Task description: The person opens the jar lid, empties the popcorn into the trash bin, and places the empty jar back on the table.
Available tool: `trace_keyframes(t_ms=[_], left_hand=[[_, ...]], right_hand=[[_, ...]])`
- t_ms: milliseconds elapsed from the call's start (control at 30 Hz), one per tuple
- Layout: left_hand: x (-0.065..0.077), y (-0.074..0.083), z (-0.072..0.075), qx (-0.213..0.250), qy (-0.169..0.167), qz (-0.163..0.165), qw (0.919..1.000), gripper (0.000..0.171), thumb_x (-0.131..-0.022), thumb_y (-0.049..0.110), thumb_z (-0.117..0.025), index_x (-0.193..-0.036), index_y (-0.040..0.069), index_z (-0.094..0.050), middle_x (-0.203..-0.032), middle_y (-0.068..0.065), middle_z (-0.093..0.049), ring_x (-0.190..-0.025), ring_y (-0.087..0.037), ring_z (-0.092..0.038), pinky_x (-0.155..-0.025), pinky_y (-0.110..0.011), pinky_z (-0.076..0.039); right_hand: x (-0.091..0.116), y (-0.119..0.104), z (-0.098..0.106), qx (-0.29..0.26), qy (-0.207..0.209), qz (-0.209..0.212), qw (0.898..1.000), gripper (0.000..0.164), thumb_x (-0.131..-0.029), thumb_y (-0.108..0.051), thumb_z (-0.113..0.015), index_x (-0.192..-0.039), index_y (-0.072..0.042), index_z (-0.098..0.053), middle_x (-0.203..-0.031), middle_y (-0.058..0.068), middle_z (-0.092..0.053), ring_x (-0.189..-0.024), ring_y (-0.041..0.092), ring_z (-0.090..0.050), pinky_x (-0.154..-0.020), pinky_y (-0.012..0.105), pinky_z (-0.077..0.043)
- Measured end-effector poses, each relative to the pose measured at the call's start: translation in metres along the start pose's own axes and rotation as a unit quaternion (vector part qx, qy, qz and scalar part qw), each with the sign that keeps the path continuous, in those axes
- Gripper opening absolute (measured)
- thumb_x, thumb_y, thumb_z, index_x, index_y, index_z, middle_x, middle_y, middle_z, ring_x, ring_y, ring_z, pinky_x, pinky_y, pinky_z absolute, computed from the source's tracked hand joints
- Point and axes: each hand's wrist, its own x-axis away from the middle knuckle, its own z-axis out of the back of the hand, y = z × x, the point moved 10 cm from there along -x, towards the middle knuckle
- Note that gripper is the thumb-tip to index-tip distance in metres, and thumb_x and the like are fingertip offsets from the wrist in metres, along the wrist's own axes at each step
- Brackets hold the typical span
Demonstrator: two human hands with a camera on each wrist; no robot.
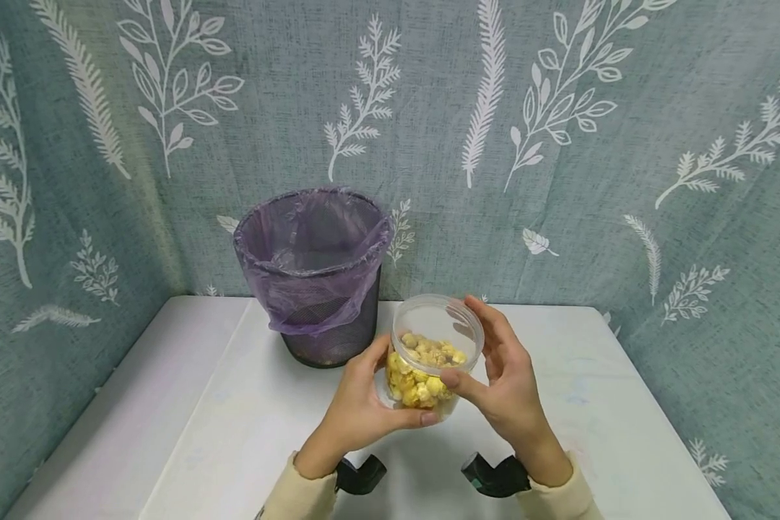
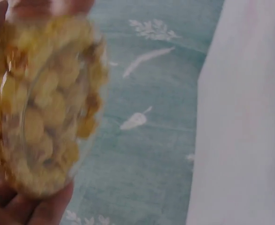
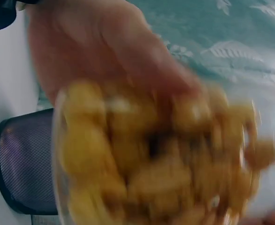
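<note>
Mesh bin, purple liner; white table, leaf-patterned cloth

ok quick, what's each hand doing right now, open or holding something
Left hand: holding the clear popcorn jar, low on its side.
Right hand: holding the same jar, higher up.

1 L hand & 1 R hand (so 2 total), 2 sleeves, 2 blk wrist pcs, 1 jar, 1 bin w/ 1 liner, 1 table. Popcorn: many pcs, too overlapped & blurred in wrist views for an exact no.
</note>
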Motion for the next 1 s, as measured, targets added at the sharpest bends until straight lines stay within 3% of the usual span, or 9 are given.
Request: trace_keyframes(t_ms=[100, 233, 367, 500, 633, 800, 900, 1000], left_hand=[[0.000, 0.002, -0.003, 0.040, -0.043, -0.002, 0.9983, 0.093, -0.068, 0.017, -0.101, -0.148, 0.013, -0.054, -0.135, 0.002, -0.067, -0.124, -0.022, -0.065, -0.108, -0.044, -0.050], [0.002, 0.008, -0.008, 0.088, -0.101, -0.014, 0.9909, 0.096, -0.066, 0.008, -0.100, -0.150, 0.012, -0.052, -0.136, -0.003, -0.066, -0.125, -0.026, -0.064, -0.109, -0.044, -0.049], [0.004, 0.011, -0.012, 0.108, -0.132, -0.021, 0.9851, 0.098, -0.066, 0.005, -0.099, -0.152, 0.012, -0.051, -0.137, -0.005, -0.066, -0.125, -0.027, -0.064, -0.108, -0.045, -0.050], [0.002, 0.010, -0.010, 0.103, -0.109, -0.009, 0.9886, 0.096, -0.068, 0.006, -0.098, -0.151, 0.014, -0.052, -0.139, -0.003, -0.065, -0.126, -0.026, -0.062, -0.109, -0.044, -0.048], [0.000, 0.007, -0.005, 0.061, -0.054, 0.000, 0.9966, 0.092, -0.070, 0.013, -0.099, -0.149, 0.015, -0.053, -0.137, 0.000, -0.066, -0.125, -0.023, -0.063, -0.108, -0.043, -0.049], [0.000, 0.002, -0.003, -0.004, -0.007, 0.008, 0.9999, 0.094, -0.070, 0.025, -0.101, -0.149, 0.012, -0.052, -0.135, 0.004, -0.066, -0.122, -0.018, -0.064, -0.103, -0.041, -0.053], [0.001, 0.002, -0.004, -0.005, -0.011, 0.008, 0.9999, 0.094, -0.070, 0.025, -0.101, -0.149, 0.014, -0.052, -0.134, 0.004, -0.066, -0.121, -0.018, -0.064, -0.103, -0.042, -0.053], [0.001, 0.004, -0.005, 0.017, -0.034, 0.003, 0.9993, 0.091, -0.070, 0.020, -0.101, -0.148, 0.015, -0.053, -0.135, 0.002, -0.066, -0.121, -0.020, -0.064, -0.105, -0.043, -0.051]], right_hand=[[-0.002, 0.001, 0.000, -0.058, -0.057, -0.006, 0.997, 0.083, -0.095, -0.024, -0.082, -0.157, 0.006, -0.037, -0.154, 0.024, -0.047, -0.140, 0.029, -0.050, -0.115, 0.033, -0.043], [-0.001, 0.002, -0.003, -0.109, -0.123, -0.027, 0.986, 0.086, -0.096, -0.034, -0.080, -0.159, 0.005, -0.036, -0.158, 0.021, -0.045, -0.142, 0.032, -0.048, -0.112, 0.041, -0.048], [0.000, -0.002, -0.006, -0.140, -0.154, -0.025, 0.978, 0.088, -0.097, -0.039, -0.077, -0.161, 0.005, -0.032, -0.162, 0.023, -0.041, -0.145, 0.034, -0.046, -0.113, 0.043, -0.046], [-0.001, -0.005, -0.005, -0.118, -0.125, 0.001, 0.985, 0.092, -0.097, -0.043, -0.076, -0.161, 0.005, -0.030, -0.162, 0.024, -0.039, -0.147, 0.032, -0.043, -0.118, 0.039, -0.040], [0.000, -0.003, -0.003, -0.026, -0.051, 0.008, 0.998, 0.096, -0.093, -0.043, -0.080, -0.161, 0.004, -0.031, -0.159, 0.023, -0.043, -0.145, 0.033, -0.044, -0.119, 0.032, -0.036], [0.006, 0.005, -0.002, 0.085, 0.020, -0.042, 0.995, 0.092, -0.087, -0.017, -0.089, -0.161, -0.003, -0.035, -0.157, 0.013, -0.048, -0.139, 0.034, -0.050, -0.117, 0.035, -0.038], [0.006, 0.006, -0.001, 0.080, 0.028, -0.052, 0.995, 0.090, -0.084, -0.002, -0.087, -0.159, -0.004, -0.038, -0.155, 0.013, -0.050, -0.137, 0.030, -0.052, -0.115, 0.036, -0.040], [0.004, 0.003, -0.002, 0.035, 0.005, -0.038, 0.999, 0.087, -0.085, -0.002, -0.085, -0.159, 0.000, -0.038, -0.153, 0.018, -0.049, -0.135, 0.032, -0.052, -0.113, 0.031, -0.043]])
